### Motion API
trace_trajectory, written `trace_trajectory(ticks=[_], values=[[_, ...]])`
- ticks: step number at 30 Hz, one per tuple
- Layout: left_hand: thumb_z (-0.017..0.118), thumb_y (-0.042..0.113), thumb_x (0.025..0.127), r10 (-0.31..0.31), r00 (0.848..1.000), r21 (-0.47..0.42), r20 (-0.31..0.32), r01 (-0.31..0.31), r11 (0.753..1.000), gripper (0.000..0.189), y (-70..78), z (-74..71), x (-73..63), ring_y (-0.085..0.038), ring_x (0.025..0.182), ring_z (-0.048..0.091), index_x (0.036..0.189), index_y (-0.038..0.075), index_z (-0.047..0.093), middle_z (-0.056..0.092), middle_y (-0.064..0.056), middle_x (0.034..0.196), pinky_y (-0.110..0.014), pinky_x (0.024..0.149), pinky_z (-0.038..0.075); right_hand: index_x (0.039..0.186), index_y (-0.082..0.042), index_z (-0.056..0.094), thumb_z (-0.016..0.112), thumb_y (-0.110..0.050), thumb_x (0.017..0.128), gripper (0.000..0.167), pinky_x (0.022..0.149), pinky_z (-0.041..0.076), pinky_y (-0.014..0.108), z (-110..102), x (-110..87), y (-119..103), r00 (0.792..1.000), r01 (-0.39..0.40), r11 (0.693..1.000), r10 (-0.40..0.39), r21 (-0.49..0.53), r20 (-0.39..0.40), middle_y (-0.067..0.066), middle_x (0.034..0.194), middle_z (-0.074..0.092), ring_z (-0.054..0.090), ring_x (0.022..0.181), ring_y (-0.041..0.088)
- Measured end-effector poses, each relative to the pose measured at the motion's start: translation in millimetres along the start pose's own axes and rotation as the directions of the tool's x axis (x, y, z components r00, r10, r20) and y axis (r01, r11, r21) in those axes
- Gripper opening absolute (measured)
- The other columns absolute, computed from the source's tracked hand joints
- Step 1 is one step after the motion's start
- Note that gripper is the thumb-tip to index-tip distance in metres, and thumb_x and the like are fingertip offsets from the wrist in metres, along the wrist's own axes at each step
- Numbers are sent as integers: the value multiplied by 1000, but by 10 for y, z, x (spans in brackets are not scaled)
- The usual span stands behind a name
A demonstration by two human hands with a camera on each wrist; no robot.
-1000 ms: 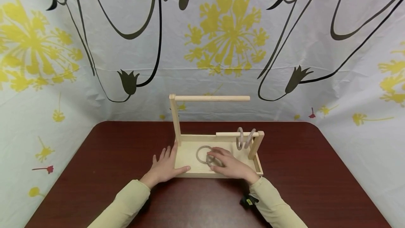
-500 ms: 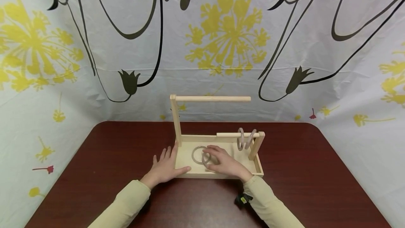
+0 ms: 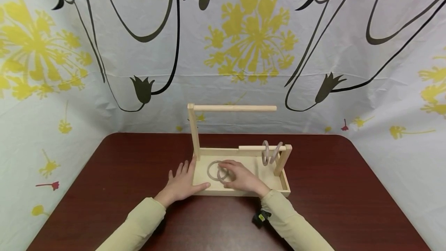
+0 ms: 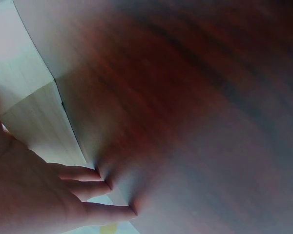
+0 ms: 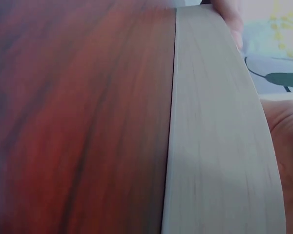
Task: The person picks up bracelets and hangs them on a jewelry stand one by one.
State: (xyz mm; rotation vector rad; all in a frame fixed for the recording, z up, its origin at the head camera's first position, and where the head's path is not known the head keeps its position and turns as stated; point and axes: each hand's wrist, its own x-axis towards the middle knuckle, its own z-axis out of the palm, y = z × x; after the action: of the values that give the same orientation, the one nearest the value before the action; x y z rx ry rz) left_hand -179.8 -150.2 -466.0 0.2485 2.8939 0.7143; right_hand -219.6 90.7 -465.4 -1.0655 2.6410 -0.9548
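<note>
The cloth [image 3: 240, 96], printed with yellow and dark plant shapes, stands behind the dark red table [image 3: 324, 173]. The left sleeve [image 3: 139, 220] enters from the lower edge and leads to the left hand [image 3: 181, 183]. The left hand is spread, with its fingers extended, at the left end of the wooden tray [image 3: 223, 192]. Its thumb reaches over the front left corner of the tray; its index fingertip lies by the foot of the tall post [image 3: 194, 133]. The upper rod [image 3: 235, 108] projects level from the top of this post toward the right, its right end free.

Inside the tray, left of centre, the first ring [image 3: 208, 171] lies on the floor. The second ring [image 3: 218, 175] overlaps it in the head view, just to the right. The right hand [image 3: 242, 177] pinches the second ring between thumb and fingers; part of this ring is hidden. The right sleeve [image 3: 292, 220] carries a black device [image 3: 260, 218] near the wrist.

At the right end, the short post [image 3: 283, 160] supports the lower rod [image 3: 251, 148], which projects left. The third ring [image 3: 267, 151] and the fourth ring [image 3: 271, 159] hang around this rod, the fourth tilted and nearer the post.
</note>
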Motion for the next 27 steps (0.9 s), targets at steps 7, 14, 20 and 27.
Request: trace_trajectory(ticks=[7, 14, 20, 27], values=[[59, 69, 82, 9, 1000, 10, -1, -9, 1000, 108, -6, -6, 13, -50, 137, 22, 157, 11, 7, 27, -34, 148, -74, 99, 14, 137, 2, 52, 80, -10, 75, 68, 102, 35, 53, 26, 55, -44, 1000, 11, 1000, -11, -6, -26, 21, 137, 49, 46, 123, 39], [59, 71, 81, 8, 1000, 11, 4, -8, 1000, 109, -10, -12, 11, -50, 137, 22, 156, 10, 7, 27, -34, 147, -74, 99, 14, 136, -1, 54, 81, -15, 74, 68, 95, 41, 50, 28, 67, -66, 998, 16, 1000, -15, 14, -59, 17, 130, 54, 53, 115, 32], [59, 70, 81, 5, 1000, 12, 10, -5, 1000, 109, -3, -20, 12, -50, 137, 21, 156, 10, 7, 27, -35, 147, -74, 99, 14, 133, -2, 55, 81, -17, 77, 63, 96, 42, 47, 16, 59, -82, 995, 36, 998, -31, 60, -92, 14, 127, 57, 55, 113, 28], [60, 68, 82, 1, 1000, 22, 16, -2, 1000, 108, 1, -15, 0, -50, 137, 22, 156, 10, 7, 27, -34, 147, -74, 99, 15, 135, 0, 52, 77, -12, 77, 65, 92, 46, 46, 3, 25, -95, 988, 65, 989, -45, 136, -149, 16, 127, 56, 57, 110, 33]])
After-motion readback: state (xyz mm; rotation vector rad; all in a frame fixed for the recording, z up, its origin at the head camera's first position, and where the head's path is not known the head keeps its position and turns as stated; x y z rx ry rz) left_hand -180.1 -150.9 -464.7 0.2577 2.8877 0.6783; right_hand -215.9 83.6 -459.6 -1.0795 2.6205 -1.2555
